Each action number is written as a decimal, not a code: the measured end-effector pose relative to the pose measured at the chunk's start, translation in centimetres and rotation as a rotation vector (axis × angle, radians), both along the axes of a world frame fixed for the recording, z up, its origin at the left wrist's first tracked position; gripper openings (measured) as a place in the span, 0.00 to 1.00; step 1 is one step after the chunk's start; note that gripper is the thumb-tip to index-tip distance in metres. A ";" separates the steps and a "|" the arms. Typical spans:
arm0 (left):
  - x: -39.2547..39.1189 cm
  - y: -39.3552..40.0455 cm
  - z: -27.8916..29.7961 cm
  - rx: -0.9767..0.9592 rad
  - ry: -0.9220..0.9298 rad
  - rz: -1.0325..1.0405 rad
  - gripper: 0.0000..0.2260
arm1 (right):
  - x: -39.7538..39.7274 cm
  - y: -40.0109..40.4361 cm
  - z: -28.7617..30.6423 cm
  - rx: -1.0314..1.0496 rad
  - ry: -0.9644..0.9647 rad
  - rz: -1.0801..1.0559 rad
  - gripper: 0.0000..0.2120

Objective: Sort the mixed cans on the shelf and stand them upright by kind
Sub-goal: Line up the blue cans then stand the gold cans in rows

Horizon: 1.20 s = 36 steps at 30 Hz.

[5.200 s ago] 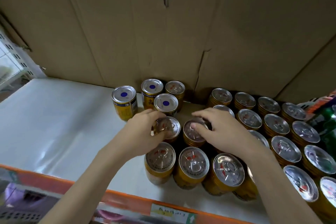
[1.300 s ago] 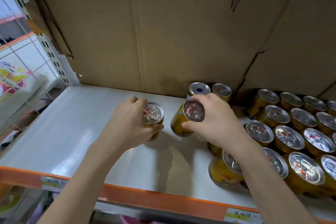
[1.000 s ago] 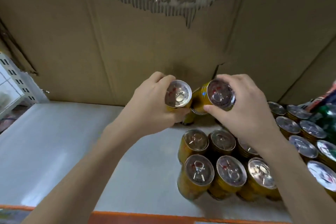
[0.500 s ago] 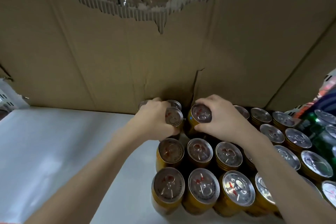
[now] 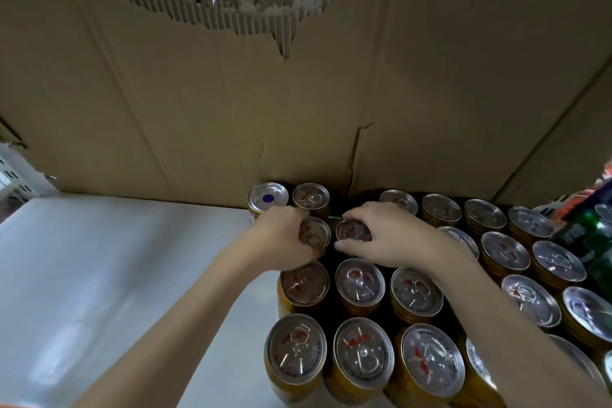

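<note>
**K:** Centre of frame, status? Both hands are on cans.

**M:** Left hand (image 5: 281,242) has its fingers curled round the rim of one gold can (image 5: 314,231). Right hand (image 5: 387,238) pinches the top of a second gold can (image 5: 352,230) just beside it, thumb on the near edge, fingers over the far edge. Both cans look upright and seem to sit on the shelf (image 5: 116,275), slotted into the row behind the front block. Can't confirm the bases are down; they're hidden.

**K:** How much is sorted?

**M:** Most of it, by my read. The gold block (image 5: 414,295) fills lower centre to right of frame, all standing, tops up, packed in rows. Nothing visibly lying down.

**K:** Leftovers?

**M:** One blue-dot can (image 5: 267,199) at the cardboard backing (image 5: 198,93), touching or just beside a gold-type can (image 5: 310,197). Different kind, so I'd judge it needs pulling off to the bare left part of the shelf. Green packs (image 5: 589,235) at the right edge aren't ours.

**K:** Any other blue-dot cans?

**M:** None in view.
</note>
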<state>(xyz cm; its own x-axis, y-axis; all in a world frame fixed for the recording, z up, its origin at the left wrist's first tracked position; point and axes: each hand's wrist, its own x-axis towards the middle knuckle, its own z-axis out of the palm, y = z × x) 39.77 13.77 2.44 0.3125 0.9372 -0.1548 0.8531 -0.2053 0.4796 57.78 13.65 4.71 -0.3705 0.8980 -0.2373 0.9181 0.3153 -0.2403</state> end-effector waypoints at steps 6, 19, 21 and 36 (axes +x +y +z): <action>-0.3 -0.3 -1.2 0.075 -0.093 0.009 0.11 | -0.6 -0.7 -1.0 0.095 -0.010 -0.039 0.26; -6.5 1.3 -1.1 0.255 -0.183 0.399 0.25 | -3.7 4.1 1.2 0.093 0.082 -0.164 0.27; -6.8 2.1 -1.9 0.188 -0.136 0.317 0.36 | -5.3 4.8 0.3 0.061 0.081 -0.189 0.23; -6.1 3.3 -9.0 0.104 -0.523 0.361 0.37 | -8.7 4.6 -2.3 0.217 0.187 -0.403 0.25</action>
